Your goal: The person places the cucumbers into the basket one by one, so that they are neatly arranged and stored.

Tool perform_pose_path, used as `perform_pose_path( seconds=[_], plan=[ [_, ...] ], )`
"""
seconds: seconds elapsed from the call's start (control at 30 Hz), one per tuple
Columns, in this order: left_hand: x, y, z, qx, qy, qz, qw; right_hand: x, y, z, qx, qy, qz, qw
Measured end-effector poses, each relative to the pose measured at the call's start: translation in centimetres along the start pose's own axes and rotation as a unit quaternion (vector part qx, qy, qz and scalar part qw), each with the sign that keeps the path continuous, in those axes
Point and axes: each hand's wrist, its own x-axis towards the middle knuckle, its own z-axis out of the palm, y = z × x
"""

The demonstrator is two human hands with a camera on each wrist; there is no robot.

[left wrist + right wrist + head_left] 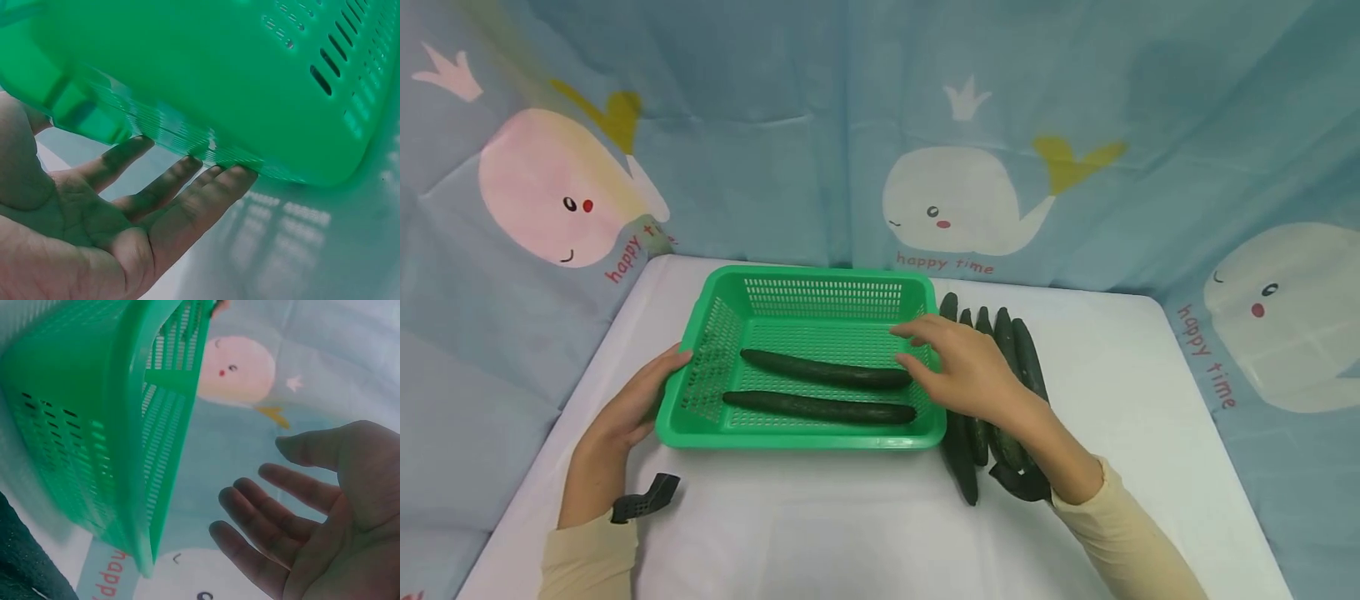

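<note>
A green perforated plastic basket (805,442) sits on the white table, with two long dark-green cucumbers (820,407) lying side by side in it. At the basket's left end, my left hand (638,398) holds the rim, thumb at the top edge. In the left wrist view, the fingertips (240,175) touch the basket's outer side from below. My right hand (973,371) hovers over the basket's right rim, fingers spread and slightly bent, holding nothing. Several more cucumbers (1032,358) lie in a row right of the basket, partly hidden beneath the right hand and forearm.
Light blue curtains (820,183) with whale prints surround the back and sides of the white table (850,517). A black strap (647,498) is at the left wrist, and another black strap piece (1022,482) hangs by the right forearm, above the cucumber ends.
</note>
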Motion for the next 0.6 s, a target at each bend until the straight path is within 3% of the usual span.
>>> perform_pose_path(
  seconds=[0.27,0.6],
  plan=[
    [0.2,0.0,0.3,0.007,-0.002,0.009,0.9999,-1.7,2.3,-0.7,0.015,0.043,0.019,0.999],
    [-0.1,0.0,0.4,0.006,0.008,0.006,0.9999,-4.3,5.7,-0.3,0.053,0.068,0.077,0.993]
  ],
)
